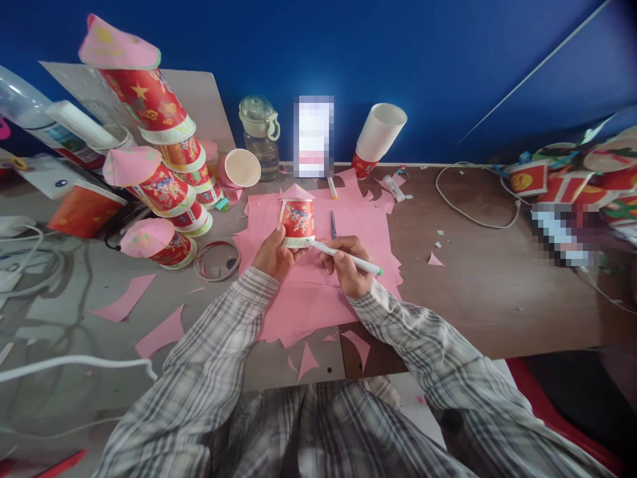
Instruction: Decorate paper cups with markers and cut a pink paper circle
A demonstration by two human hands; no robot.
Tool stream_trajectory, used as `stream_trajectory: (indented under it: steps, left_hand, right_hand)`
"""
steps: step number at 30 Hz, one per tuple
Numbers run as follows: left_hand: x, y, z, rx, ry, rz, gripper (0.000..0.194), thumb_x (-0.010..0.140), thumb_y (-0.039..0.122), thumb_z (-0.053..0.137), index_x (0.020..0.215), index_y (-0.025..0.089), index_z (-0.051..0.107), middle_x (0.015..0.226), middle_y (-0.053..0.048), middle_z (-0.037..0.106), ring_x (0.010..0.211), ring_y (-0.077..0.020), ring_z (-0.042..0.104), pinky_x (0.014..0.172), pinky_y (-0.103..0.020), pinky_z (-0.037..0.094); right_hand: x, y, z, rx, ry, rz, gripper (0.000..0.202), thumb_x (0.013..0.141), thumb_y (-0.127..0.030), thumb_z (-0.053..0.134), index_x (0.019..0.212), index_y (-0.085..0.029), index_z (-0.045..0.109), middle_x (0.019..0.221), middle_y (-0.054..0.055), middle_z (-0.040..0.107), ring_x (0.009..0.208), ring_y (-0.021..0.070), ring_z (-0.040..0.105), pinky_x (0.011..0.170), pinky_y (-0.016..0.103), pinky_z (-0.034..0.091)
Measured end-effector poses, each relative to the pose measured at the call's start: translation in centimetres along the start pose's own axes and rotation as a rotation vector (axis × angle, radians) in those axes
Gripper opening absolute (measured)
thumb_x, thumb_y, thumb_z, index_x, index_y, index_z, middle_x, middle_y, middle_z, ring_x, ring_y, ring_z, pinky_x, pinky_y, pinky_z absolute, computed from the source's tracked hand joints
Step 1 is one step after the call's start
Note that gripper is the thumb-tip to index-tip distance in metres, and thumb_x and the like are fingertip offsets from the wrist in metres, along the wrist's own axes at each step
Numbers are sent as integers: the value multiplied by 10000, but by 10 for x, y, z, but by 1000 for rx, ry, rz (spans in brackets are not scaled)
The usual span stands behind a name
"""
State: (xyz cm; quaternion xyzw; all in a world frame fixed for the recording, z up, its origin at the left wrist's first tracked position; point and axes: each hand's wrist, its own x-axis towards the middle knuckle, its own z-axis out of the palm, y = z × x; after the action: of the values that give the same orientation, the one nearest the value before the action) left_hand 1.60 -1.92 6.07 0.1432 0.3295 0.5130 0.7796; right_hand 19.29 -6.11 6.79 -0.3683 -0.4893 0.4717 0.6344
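Red paper cup [299, 219], topped with a pink cone [297, 193], is held rim down above pink sheets [298, 302] that lie midway along the desk [478, 299], between its front and back edges. The left hand [277, 255] grips it, thumb on the side wall; the right hand [354, 269] wraps a white marker [355, 261], its tip at the cup's lower right rim, though actual contact is too small to tell. The step in hand looks like marking the pale rim band. The next move seems to call for a steady cup, turned gradually under a light tip. Similar cone-topped cups [166, 189] are grouped toward the desk's back left corner.
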Motion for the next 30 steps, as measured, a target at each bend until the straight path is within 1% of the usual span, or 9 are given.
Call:
stream_trajectory:
  steps: [2,5,8,12,15,18,23,27,30]
  left_hand:
    - [0,0,1,3,13,12,496,978,499,863,1360,196,768,1216,-109,915,1423,-337,786,1291,-495,521]
    - [-2,0,5,8,39,29,405,998,463,845,1290,190,781,1220,-110,911,1442,-339,771,1298,-505,511]
    - [-3,0,7,18,52,22,359,1016,454,826,1241,176,792,1199,-120,911,1433,-348,774,1315,-523,495]
    - [-2,0,5,20,35,11,425,996,487,854,1289,186,791,1228,-130,909,1446,-364,768,1330,-552,485]
    - [-2,0,4,12,27,9,453,969,480,891,1288,174,789,1274,-150,899,1450,-374,766,1334,-565,485]
    - [-3,1,7,4,33,13,402,987,456,881,1253,166,796,1273,-148,898,1433,-367,774,1339,-566,480]
    - [-5,1,10,-9,52,19,330,1032,430,832,1214,156,803,1177,-122,908,1386,-361,794,1341,-588,475]
    - [-3,0,6,-8,21,23,397,1006,448,863,1275,165,794,1238,-124,905,1434,-347,773,1363,-562,451]
    - [-1,0,2,2,8,7,431,1004,487,848,1293,171,794,1204,-121,913,1430,-348,779,1351,-553,465]
  right_hand:
    - [-1,-2,1,-20,-4,6,470,885,-683,871,932,-242,715,737,21,804,454,126,568,430,285,492]
    - [-1,-5,2,-45,-11,-12,461,889,-667,874,943,-237,717,785,35,822,470,116,571,437,279,500]
    - [0,-6,3,-47,-17,-42,470,902,-674,862,942,-232,706,745,24,798,459,112,562,430,267,484]
    - [0,-6,4,-49,-25,-56,444,934,-653,845,971,-235,703,729,16,788,451,116,568,434,271,492]
    - [0,-6,3,-55,-24,-45,451,932,-655,849,978,-232,698,737,20,792,456,115,571,436,269,487]
    - [0,-6,3,-53,-29,-46,454,934,-650,849,980,-225,698,742,27,796,459,114,574,439,266,486]
    - [2,-5,3,-54,-41,-67,443,947,-644,836,978,-224,699,735,25,801,450,113,580,433,261,484]
    - [3,-4,2,-72,-46,-61,460,936,-672,827,969,-232,698,729,10,796,449,109,572,438,262,490]
    - [3,-3,0,-76,-46,-56,437,933,-650,829,968,-232,705,737,12,802,452,110,572,443,268,495]
